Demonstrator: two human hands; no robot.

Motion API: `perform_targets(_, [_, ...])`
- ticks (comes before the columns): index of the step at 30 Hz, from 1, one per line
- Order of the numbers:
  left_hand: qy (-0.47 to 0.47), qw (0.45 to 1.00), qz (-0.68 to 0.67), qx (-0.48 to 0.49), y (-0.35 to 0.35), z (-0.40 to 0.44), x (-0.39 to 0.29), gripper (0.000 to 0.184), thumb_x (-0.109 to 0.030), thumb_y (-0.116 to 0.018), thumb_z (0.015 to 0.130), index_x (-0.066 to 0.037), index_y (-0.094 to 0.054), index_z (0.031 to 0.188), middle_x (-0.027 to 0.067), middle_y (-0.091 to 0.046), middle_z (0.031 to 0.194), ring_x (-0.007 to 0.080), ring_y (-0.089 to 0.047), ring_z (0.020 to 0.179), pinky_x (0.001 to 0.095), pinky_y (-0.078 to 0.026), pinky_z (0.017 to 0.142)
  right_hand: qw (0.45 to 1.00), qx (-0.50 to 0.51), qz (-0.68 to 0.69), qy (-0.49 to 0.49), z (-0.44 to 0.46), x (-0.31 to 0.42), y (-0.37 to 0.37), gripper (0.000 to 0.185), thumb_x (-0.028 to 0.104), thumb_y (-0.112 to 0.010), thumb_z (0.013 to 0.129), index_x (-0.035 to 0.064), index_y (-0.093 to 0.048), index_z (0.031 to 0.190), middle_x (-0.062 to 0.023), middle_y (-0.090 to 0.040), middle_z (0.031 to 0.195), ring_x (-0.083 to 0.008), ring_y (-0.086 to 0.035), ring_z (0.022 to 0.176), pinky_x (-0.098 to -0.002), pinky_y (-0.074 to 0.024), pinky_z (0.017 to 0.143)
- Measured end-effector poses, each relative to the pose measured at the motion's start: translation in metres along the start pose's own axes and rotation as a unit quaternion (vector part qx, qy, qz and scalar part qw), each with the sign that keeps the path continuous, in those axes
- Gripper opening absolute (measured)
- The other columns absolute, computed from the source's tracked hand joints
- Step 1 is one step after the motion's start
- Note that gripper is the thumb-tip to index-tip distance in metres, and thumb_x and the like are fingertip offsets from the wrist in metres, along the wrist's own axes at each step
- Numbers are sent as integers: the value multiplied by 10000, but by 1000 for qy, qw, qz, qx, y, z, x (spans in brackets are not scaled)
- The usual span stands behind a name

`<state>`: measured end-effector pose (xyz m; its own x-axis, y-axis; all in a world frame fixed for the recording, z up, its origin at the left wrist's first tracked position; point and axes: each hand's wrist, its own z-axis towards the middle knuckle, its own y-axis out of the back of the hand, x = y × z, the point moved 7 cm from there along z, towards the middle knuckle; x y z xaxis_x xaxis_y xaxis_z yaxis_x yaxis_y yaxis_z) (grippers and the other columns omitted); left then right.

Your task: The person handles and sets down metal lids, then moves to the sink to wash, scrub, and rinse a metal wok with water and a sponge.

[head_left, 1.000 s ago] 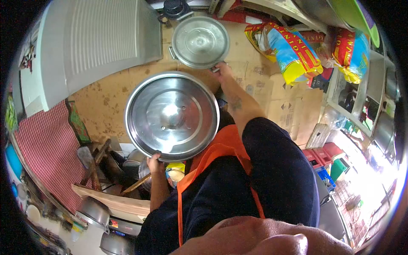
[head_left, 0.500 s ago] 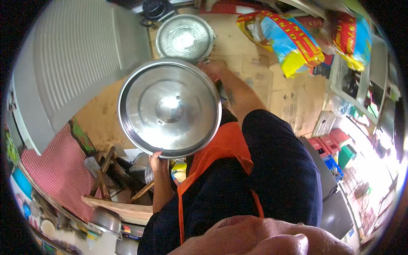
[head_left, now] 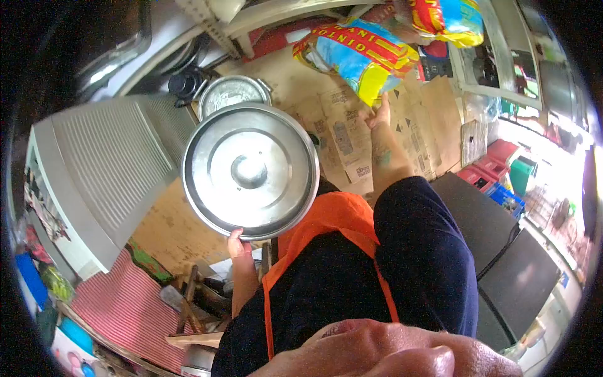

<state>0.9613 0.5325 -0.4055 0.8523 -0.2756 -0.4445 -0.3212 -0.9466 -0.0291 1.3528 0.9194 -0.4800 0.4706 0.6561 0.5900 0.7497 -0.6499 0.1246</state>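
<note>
My left hand [head_left: 239, 245] grips the near rim of a large, shiny round metal pot lid [head_left: 213, 147], thumb over the edge, and holds it up in front of me. Two small dark spots flank the lid's raised centre. Behind its far edge shows a metal pot [head_left: 232, 91] with side handles, its lower part hidden by the lid. My right hand [head_left: 379, 115] is stretched out with its fingers apart, right by the yellow end of a blue, red and yellow plastic bag [head_left: 358, 53]. Whether the fingertips touch the bag I cannot tell.
Flattened cardboard [head_left: 342, 135] covers the floor ahead. A grey ribbed panel [head_left: 107, 157] stands at left, above a red checked cloth [head_left: 129, 308]. Another printed bag [head_left: 449, 22] hangs at upper right. Red crates [head_left: 483, 173] and a dark box [head_left: 474, 220] lie at right.
My right hand has moved from beside the metal pot out to the right, up to the printed bag. My left hand still holds the lid. The view has shifted to the right.
</note>
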Motion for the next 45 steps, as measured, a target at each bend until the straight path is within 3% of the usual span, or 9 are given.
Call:
perform_targets(2, [-8,1000,24,11,-6,-5,-8,306,-47,-565,572,-6,-525,873,67,-546,856,204,-519,791,331,-407,767,961,256,102,5,10,30,-38,538,353,-580,753,126,-324,1168,-49,-526,890,-196,-521,738,-363,-419,539])
perform_targets(7, [-1,997,74,32,-21,-9,-29,334,-74,-566,558,-33,-524,887,61,-550,865,218,-522,802,354,-421,756,905,200,-282,247,20,69,-80,175,148,-598,725,90,-532,876,-27,-523,703,-148,-507,616,-321,-402,481])
perform_targets(11, [-6,992,118,48,-45,-18,-53,303,-88,-572,557,-55,-535,857,47,-559,799,222,-537,752,358,-436,715,928,142,-222,264,0,95,-82,142,135,-598,726,51,-559,834,-28,-512,641,-147,-480,540,-316,-387,451])
perform_targets(16, [-10,973,230,25,-91,-38,-76,158,-181,-552,605,-94,-490,721,29,-528,617,137,-448,381,236,-178,227,930,267,-151,201,79,57,-95,295,179,-599,753,25,-532,996,-77,-582,836,-185,-567,700,-351,-471,573])
perform_targets(19, [51,977,202,37,-109,-31,-71,174,-120,-571,597,-103,-459,729,-4,-447,612,119,-365,371,224,-217,267,962,271,-21,21,-5,89,-76,349,180,-603,757,13,-499,1045,-94,-577,924,-211,-578,782,-376,-483,651])
perform_targets(24, [91,966,241,31,-118,-3,-73,149,-147,-574,603,-108,-442,657,-5,-401,530,130,-308,303,230,-193,244,976,199,-34,85,63,85,-77,441,233,-622,742,-2,-471,1083,-118,-559,990,-235,-574,827,-379,-470,707])
perform_targets(28, [163,959,215,86,-142,-24,-58,244,-169,-537,616,-31,-517,817,105,-555,790,257,-553,719,389,-472,558,990,77,-98,60,90,86,-70,464,273,-616,738,-4,-472,1081,-124,-549,1014,-237,-566,849,-373,-458,727])
perform_targets(38, [64,949,309,-6,-193,-99,-16,411,-144,-570,560,-9,-493,941,81,-527,858,258,-494,806,380,-404,763,999,-29,-22,-31,155,107,-107,427,334,-542,762,15,-511,1043,-101,-556,984,-213,-540,845,-340,-425,723])
perform_targets(45, [167,983,71,-41,-196,-97,39,420,-159,-573,545,-43,-471,936,116,-515,919,289,-486,829,422,-394,791,997,28,50,-53,152,132,-121,425,378,-490,779,28,-538,1016,-85,-561,964,-196,-523,842,-317,-402,720])
